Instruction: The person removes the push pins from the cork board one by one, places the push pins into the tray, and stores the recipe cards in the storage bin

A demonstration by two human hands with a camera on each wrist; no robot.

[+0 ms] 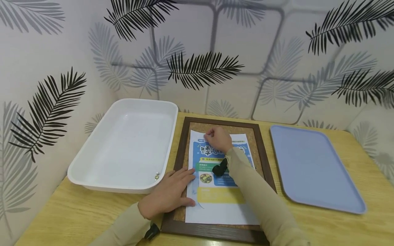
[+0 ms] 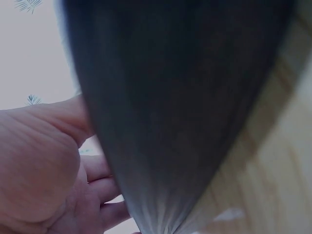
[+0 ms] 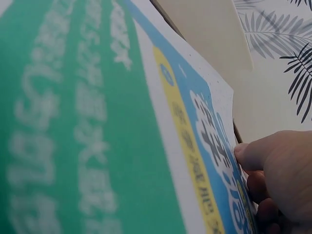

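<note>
A printed poster [image 1: 221, 213] with blue, green and yellow blocks lies on a brown-framed cork board [image 1: 181, 215]. My left hand [image 1: 172, 193] rests flat over the poster's left edge, fingers spread. In the left wrist view a dark blurred shape covers much of that hand [image 2: 44, 170]. At the poster's top, left of its middle, my right hand [image 1: 219, 138] has thumb and fingers curled together in a pinch against the sheet. The right wrist view shows this hand [image 3: 287, 175] at the poster's blue heading. Whatever small thing sits between its fingertips is hidden.
Left of the board stands a white tray [image 1: 129, 143], with a few small shiny pieces [image 1: 157, 176] in its near right corner. A flat blue-grey tray [image 1: 314, 167] lies to the right. Behind the wooden table [image 1: 77, 212] rises a leaf-patterned wall [image 1: 240, 92].
</note>
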